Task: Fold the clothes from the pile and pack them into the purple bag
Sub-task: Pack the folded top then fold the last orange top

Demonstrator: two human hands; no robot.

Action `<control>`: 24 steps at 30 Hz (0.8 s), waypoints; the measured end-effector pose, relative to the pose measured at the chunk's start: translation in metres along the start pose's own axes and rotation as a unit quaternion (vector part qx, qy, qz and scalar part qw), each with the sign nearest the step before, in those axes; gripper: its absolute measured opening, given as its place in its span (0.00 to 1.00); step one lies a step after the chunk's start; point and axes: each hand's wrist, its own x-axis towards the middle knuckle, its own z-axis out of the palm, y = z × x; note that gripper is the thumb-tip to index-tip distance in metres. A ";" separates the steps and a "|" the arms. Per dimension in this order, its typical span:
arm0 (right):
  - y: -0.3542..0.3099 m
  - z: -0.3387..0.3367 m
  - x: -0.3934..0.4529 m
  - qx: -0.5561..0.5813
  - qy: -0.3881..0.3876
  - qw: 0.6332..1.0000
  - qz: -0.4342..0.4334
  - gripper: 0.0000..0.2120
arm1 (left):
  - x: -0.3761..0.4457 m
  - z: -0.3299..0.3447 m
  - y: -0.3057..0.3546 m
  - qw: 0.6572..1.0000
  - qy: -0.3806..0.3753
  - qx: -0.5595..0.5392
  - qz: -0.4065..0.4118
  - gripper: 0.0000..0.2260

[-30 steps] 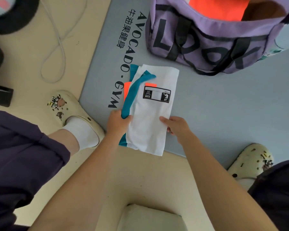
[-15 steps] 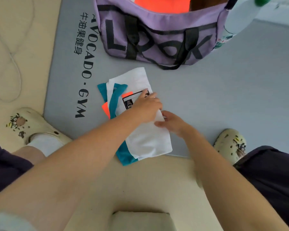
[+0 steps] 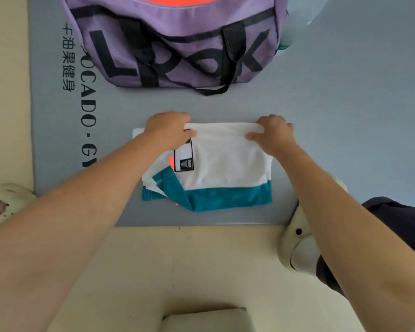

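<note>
left hand [image 3: 169, 130] and right hand [image 3: 272, 135] each pinched the far edge of the white-and-teal garment [image 3: 225, 164], part-folded on the grey mat [image 3: 345, 140] near the purple bag [image 3: 177, 44], which already held something orange; final folding and packing looked left.

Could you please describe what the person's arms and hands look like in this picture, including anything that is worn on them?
Both forearms are bare, with no sleeves showing in the frame. The left hand and the right hand wear no gloves, and no rings, watch or bracelet show on them or the wrists. Nothing is marked on them.
</note>
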 end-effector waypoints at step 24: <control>0.016 0.034 -0.067 0.454 -0.065 0.875 0.154 0.15 | -0.060 0.068 0.030 0.998 0.063 -0.002 0.011 0.31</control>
